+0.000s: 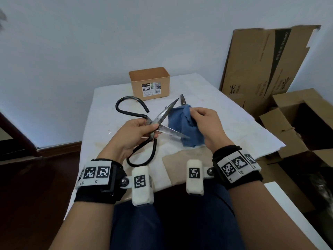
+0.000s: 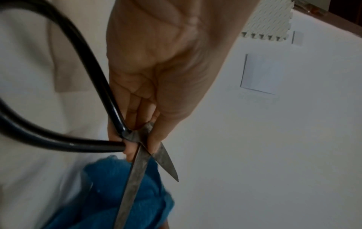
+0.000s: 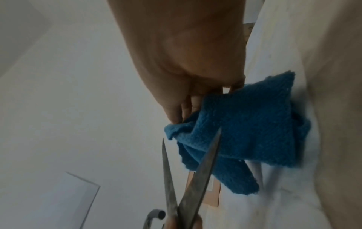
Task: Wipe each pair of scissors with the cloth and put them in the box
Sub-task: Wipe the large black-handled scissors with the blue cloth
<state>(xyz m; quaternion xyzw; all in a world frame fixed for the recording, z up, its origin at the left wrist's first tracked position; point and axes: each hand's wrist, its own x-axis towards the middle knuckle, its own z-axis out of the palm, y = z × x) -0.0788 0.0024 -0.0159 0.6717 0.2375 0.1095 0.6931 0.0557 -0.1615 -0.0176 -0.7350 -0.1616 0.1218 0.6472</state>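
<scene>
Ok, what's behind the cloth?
Behind the cloth, held by the right hand, a second pair's blade tips poke out. Its handles are hidden. The box stands farther back.

Left hand (image 2: 156, 74) pinching black-handled scissors (image 2: 137, 136) at pivot, thumb over fingers. Blades parted beyond grip; longer blade lying across blue cloth (image 2: 121, 195). Handle loops arcing back past palm.
</scene>
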